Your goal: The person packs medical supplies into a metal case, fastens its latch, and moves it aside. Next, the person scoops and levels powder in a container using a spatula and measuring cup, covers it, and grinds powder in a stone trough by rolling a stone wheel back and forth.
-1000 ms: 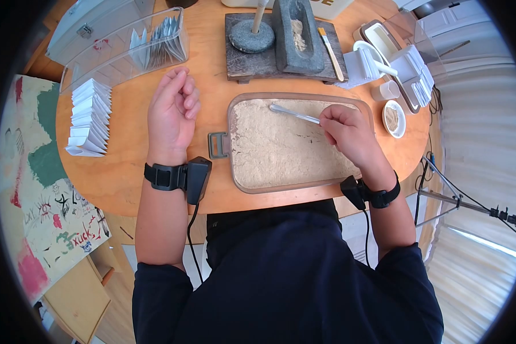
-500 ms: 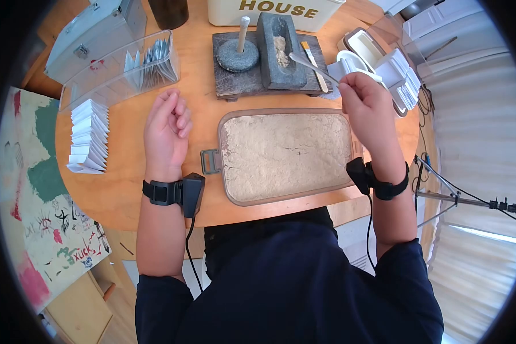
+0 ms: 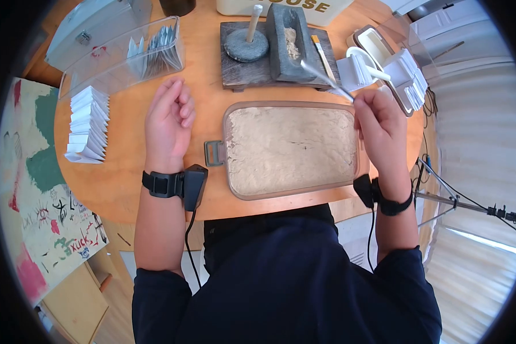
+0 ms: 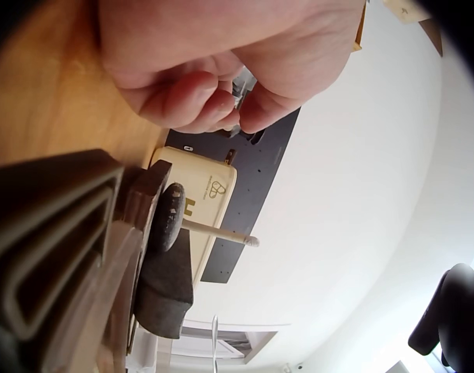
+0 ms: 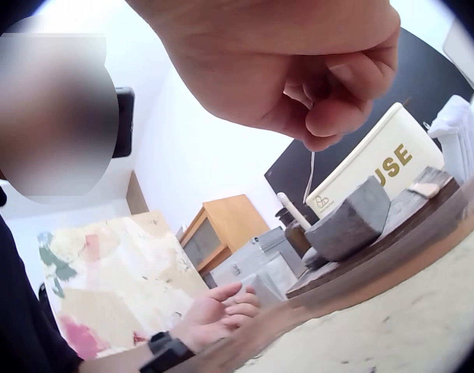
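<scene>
My right hand (image 3: 382, 120) pinches the end of a slim metal spoon (image 3: 311, 69) between thumb and fingers. The spoon's tip points up and left, overlapping the front right corner of a grey stone trough (image 3: 277, 54) in the head view. Tan powder lies in the trough's hollow. Below and left of that hand is a shallow rectangular box (image 3: 231, 179) filled with smoothed tan powder (image 3: 286, 152). To the left of the box, my left hand (image 3: 169, 120) is held palm inward with fingers loosely curled, holding nothing.
A dark wooden stand (image 3: 233, 80) bears the trough, a round stone with a handle (image 3: 246, 45) and a brush (image 3: 323, 56). Folded white papers (image 3: 89, 126) and a clear case (image 3: 106, 71) stand left. A cream bin (image 3: 338, 10) stands behind; more papers (image 3: 404, 69) lie right.
From over the powder in the box, my right hand has lifted the spoon up and right to the trough, then drawn it slightly back. My left hand keeps nearly the same pose.
</scene>
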Demonstrator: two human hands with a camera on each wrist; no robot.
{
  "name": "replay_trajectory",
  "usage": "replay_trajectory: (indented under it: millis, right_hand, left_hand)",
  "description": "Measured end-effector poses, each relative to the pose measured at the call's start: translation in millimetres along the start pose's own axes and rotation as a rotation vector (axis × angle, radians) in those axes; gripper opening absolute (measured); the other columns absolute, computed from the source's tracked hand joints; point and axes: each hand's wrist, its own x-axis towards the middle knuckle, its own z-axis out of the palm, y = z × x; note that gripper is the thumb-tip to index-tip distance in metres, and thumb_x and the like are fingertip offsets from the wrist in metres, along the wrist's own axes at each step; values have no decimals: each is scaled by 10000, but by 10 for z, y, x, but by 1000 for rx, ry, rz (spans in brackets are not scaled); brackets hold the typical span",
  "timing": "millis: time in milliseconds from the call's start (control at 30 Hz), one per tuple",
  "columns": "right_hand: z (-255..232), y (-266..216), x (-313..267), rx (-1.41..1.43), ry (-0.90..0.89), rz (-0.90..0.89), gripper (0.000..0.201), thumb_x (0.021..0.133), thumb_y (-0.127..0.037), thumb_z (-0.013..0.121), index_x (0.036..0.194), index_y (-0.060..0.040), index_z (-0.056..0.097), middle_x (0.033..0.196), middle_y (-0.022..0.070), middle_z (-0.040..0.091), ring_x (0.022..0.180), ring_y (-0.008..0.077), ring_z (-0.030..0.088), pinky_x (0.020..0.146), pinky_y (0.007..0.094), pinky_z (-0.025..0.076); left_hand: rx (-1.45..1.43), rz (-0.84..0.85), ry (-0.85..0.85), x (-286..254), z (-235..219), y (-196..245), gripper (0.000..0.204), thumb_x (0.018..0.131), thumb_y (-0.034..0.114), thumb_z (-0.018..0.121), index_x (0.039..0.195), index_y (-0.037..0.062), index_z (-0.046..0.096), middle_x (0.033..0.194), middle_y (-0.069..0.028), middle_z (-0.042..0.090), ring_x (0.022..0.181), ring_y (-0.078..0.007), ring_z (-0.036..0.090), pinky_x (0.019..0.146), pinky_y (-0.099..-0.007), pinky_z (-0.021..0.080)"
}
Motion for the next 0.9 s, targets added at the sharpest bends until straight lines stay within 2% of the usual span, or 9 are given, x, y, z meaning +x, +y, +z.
replay_trajectory:
  millis: [33, 100, 133, 167, 267, 433, 600, 900]
  right_hand:
    - [7, 3, -49, 0, -6, 0, 79, 901, -87, 626, 906, -10, 638, 619, 36, 585, 532, 136, 566, 520, 288, 437]
    - [24, 27, -122, 78, -221, 158, 94, 903, -76, 610, 893, 15, 632, 645, 10, 551, 583, 74, 520, 539, 252, 420]
    - [56, 25, -128, 37, -278, 216, 110, 902, -83, 596, 885, 15, 641, 675, 40, 582, 621, 98, 543, 567, 271, 431]
    - [91, 73, -128, 40, -276, 220, 110, 902, -83, 596, 885, 15, 641, 675, 40, 582, 621, 98, 543, 567, 271, 431]
    - [217, 307, -81, -59, -429, 251, 141, 887, -112, 584, 880, 10, 654, 685, 59, 598, 645, 142, 558, 605, 314, 446]
    - [287, 307, -28, -74, -463, 273, 163, 888, -134, 583, 891, 9, 662, 703, 73, 610, 680, 153, 574, 635, 322, 458]
    - [318, 327, -16, -90, -465, 261, 178, 890, -146, 580, 896, 9, 667, 722, 83, 623, 714, 167, 587, 659, 331, 464]
    - [324, 287, 10, -75, -450, 297, 180, 890, -140, 576, 894, 15, 667, 679, 68, 612, 637, 151, 577, 604, 324, 456]
  left_hand:
    - [5, -8, -3, -2, 1, -1, 110, 1025, 146, 504, 1098, 67, 525, 813, 4, 461, 633, -72, 414, 493, -197, 329]
    - [3, -11, -1, 1, 1, -3, 109, 1024, 144, 504, 1097, 67, 525, 813, 3, 462, 632, -73, 414, 492, -198, 330]
    - [1, -14, -5, 0, 1, -5, 108, 1022, 142, 505, 1097, 67, 525, 812, 2, 462, 630, -73, 414, 492, -198, 330]
    - [4, -19, -7, 0, -3, -7, 108, 1022, 142, 505, 1097, 67, 525, 812, 2, 462, 630, -73, 414, 492, -198, 330]
    - [0, -13, -21, 14, -10, -14, 108, 1019, 138, 507, 1096, 65, 527, 811, 1, 465, 627, -75, 415, 488, -201, 329]
    - [-2, 6, 14, 13, 4, -17, 135, 998, 145, 553, 1092, 49, 538, 799, -2, 490, 618, -69, 426, 474, -192, 316]
    - [-7, -7, -10, 19, -9, -21, 128, 1006, 144, 532, 1097, 55, 539, 805, -2, 481, 619, -73, 419, 479, -196, 323]
    - [-4, -15, -14, 19, -8, -17, 123, 1017, 138, 512, 1107, 57, 536, 801, -2, 468, 620, -76, 412, 481, -203, 327]
